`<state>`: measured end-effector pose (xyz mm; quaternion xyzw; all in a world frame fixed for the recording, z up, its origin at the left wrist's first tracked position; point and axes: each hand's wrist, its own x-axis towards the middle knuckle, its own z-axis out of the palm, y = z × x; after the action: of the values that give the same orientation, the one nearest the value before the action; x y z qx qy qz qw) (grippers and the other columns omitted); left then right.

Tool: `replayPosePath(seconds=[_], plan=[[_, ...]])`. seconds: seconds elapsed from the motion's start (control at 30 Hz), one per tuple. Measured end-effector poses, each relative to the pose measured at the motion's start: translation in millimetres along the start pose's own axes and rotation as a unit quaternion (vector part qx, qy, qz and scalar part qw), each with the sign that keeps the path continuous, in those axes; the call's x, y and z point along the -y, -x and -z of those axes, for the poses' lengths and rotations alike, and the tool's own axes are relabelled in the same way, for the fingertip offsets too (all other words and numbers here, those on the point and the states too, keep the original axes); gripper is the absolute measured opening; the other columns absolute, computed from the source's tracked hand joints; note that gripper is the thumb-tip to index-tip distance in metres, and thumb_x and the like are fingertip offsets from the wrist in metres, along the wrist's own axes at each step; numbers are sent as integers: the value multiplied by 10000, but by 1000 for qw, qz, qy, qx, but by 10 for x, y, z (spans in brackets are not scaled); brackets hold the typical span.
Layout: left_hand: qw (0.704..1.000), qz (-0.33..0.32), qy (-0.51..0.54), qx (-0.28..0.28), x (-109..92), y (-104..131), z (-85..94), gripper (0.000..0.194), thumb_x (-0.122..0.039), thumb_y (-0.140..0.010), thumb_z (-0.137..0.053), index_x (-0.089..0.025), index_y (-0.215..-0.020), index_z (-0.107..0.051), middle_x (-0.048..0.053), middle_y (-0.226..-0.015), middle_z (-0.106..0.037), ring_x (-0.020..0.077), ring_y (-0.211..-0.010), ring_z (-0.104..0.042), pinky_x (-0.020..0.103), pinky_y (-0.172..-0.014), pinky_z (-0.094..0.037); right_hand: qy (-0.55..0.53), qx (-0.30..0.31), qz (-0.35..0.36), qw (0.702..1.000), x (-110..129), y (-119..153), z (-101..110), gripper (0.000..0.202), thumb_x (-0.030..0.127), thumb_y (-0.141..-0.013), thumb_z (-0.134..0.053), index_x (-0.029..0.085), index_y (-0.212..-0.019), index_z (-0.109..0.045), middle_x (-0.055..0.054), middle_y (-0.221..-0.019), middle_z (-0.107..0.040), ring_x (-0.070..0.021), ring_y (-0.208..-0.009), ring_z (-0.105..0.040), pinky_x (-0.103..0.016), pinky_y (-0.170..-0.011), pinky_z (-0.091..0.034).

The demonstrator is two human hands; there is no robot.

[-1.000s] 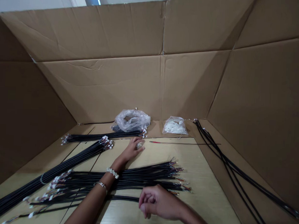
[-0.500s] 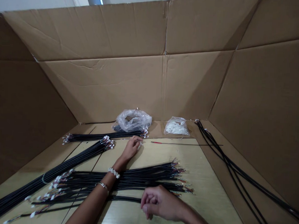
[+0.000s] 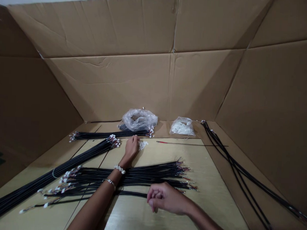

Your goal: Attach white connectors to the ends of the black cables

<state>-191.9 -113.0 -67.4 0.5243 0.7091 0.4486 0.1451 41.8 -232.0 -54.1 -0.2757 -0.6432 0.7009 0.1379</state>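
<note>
Cardboard walls stand all around a light wooden bench. Far out on the bench lies a little heap of small white plugs, and the left hand lies flat right beside it, fingers pressed together and touching the heap. The left arm reaches across a pile of black wires in the middle of the bench. The right hand is close to the person, curled into a loose fist just in front of that pile; I cannot tell if it pinches anything. Two more bunches of black wires lie to the left. At the back sit a crumpled clear bag and a small bag of white bits. Long black wires run along the right wall.
</note>
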Motion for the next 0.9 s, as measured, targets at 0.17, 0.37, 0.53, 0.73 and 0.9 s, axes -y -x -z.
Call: replayPosePath(seconds=[0.17, 0.37, 0.53, 0.73, 0.9], plan=[[1000, -14, -10, 17, -54, 26, 10, 450, -373, -931, -304, -210, -611, -574, 67, -667, -663, 219, -676, -593, 326, -632, -410, 2, -9, -1, 1000, -3, 5, -2, 62, 190, -742, -586, 250, -745, -600, 6, -636, -613, -181, -604, -574, -311, -618, -400], [997, -54, -49, 39, -22, 9, 17, 315, -299, -845, -445, -201, -593, -607, 60, -708, -661, 228, -761, -590, 329, -694, -406, -6, -5, -12, 1000, -26, -13, 0, 39, 214, -735, -616, 251, -744, -604, 0, -634, -617, -187, -606, -575, -319, -621, -399], [994, -62, -72, 50, 7, 1, 9, 318, -279, -845, -429, -197, -604, -620, 63, -730, -659, 226, -764, -576, 335, -696, -398, -8, -6, -8, 1000, -29, -1, -4, 40, 205, -743, -596, 243, -750, -605, 0, -638, -614, -182, -605, -568, -315, -617, -382], [993, -62, -89, 46, 54, -25, -14, 224, -260, -789, -497, -188, -616, -621, 73, -770, -620, 244, -824, -566, 360, -763, -426, -14, -10, -10, 1000, 1, 15, -8, 34, 209, -748, -606, 243, -746, -606, -9, -643, -613, -187, -608, -570, -324, -626, -382], [994, -64, -83, 44, 101, -48, -35, 171, -244, -759, -534, -189, -648, -653, 52, -776, -587, 240, -863, -557, 370, -828, -455, -9, -7, -25, 1000, 1, 14, 0, 40, 214, -738, -621, 253, -744, -613, -2, -638, -611, -191, -617, -584, -326, -633, -394]])
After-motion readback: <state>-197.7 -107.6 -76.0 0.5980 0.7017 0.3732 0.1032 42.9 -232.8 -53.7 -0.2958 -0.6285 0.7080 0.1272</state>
